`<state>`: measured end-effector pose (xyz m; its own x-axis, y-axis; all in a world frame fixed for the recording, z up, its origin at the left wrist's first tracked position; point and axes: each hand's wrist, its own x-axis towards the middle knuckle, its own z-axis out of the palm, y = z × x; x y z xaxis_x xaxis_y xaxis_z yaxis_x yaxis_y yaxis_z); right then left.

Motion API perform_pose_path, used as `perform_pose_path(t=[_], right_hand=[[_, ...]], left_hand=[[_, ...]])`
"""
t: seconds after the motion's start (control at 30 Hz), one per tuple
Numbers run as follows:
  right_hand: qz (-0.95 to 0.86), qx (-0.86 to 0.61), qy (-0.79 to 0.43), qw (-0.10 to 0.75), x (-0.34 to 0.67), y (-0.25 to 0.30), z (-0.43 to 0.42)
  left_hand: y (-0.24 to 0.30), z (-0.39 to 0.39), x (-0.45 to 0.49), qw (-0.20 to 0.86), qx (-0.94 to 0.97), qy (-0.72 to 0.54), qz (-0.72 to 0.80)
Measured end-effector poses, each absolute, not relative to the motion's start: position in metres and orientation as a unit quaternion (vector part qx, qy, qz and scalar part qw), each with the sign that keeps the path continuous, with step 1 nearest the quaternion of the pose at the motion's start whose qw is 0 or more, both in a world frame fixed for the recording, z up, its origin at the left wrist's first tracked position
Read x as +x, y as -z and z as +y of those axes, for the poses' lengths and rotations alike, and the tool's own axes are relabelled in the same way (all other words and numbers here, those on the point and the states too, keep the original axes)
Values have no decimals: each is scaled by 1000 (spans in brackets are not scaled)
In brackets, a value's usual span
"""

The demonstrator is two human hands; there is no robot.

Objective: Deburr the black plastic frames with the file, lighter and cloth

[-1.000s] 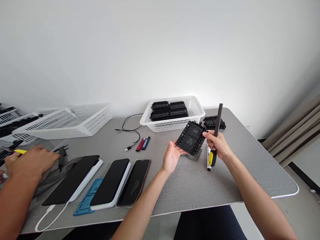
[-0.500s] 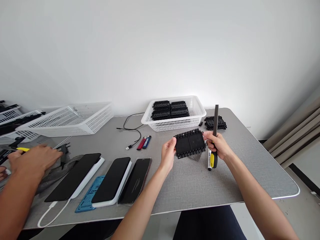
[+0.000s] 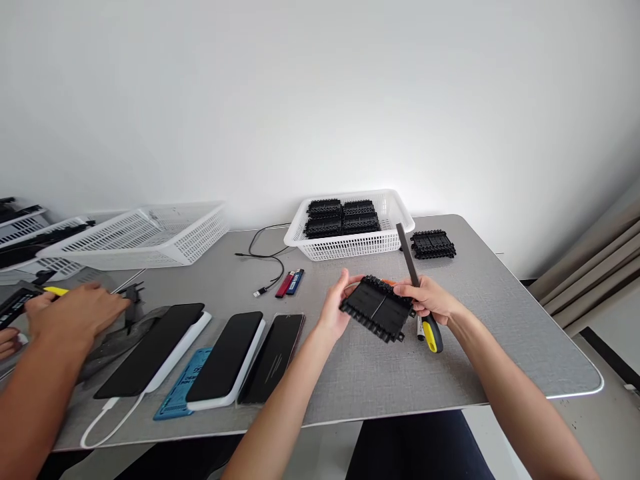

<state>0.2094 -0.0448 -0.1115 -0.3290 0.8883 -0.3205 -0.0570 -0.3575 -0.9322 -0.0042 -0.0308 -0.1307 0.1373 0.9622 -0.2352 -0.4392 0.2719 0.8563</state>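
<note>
My left hand (image 3: 336, 307) grips the left end of a black plastic part (image 3: 377, 308), a flat rectangular piece with toothed long edges, held tilted above the table. My right hand (image 3: 427, 298) is closed around a flat file (image 3: 409, 257) with a black and yellow handle, the blade pointing up and away. Its thumb and fingers also touch the part's right end. Under the right hand lies a white marker (image 3: 421, 329), mostly hidden. A bit of something orange (image 3: 387, 282) shows behind the part; I cannot tell what it is.
A white basket (image 3: 350, 250) holds several similar black parts. More are stacked (image 3: 433, 245) at the back right. Red and blue lighter-sized items (image 3: 289, 283), a black cable (image 3: 270, 257) and phones (image 3: 225, 357) lie leftward. A co-worker's hand (image 3: 75, 313) works at far left.
The black part has been turned and tilted in my hands and sits slightly lower. The file has swung from upright to leaning left, its handle shifting right.
</note>
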Motion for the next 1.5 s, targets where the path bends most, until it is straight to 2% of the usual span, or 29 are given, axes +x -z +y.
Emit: perform_pose_path(t=[0.17,0.23,0.33,0.53,0.73,0.9,1.03,1.17,1.27,1.5], right_hand=[[-390,-478,-634,468,203,117,-41],[-391,-482,-612,491,201,120,-40],[-426,-486,-593,480,199,121,-42],[-463,-485,-580,462,197,112,-46],[-534,-511,-477,476,206,113,-43],[-613,-500,-412,453,204,120,-43],[-617,-514,-396,446,204,122,-43],[-620,-574,-283,453,215,121,-39],[-658,-609,-195,398,225,120,-31],[-730,-653,-94,179,222,133,4]], left_hand=[[128,-35,3,707,328,-535,325],[132,-38,8,701,363,-520,326],[141,-40,14,658,389,-533,362],[151,-34,10,489,459,-591,448],[147,-35,8,416,563,-545,461],[145,-38,12,377,597,-536,463],[147,-35,9,370,575,-554,476],[153,-27,-1,326,501,-607,524],[158,-23,-7,305,466,-629,543],[156,-23,-6,296,445,-637,556]])
